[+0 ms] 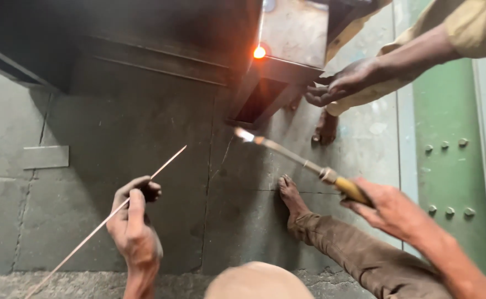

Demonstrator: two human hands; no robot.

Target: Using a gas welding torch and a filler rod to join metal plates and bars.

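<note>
Below the glowing box edge, left hand pinches a filler rod; right hand grips the torch, apart.

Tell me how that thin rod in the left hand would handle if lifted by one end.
The thin rod is very slender and long, so it likely whips and sags. Probably light: the left hand holds it with fingertips alone. Being round, it may roll on the floor.

An orange-glowing spot marks the dark metal box, beside a green riveted panel and grey floor.
</note>
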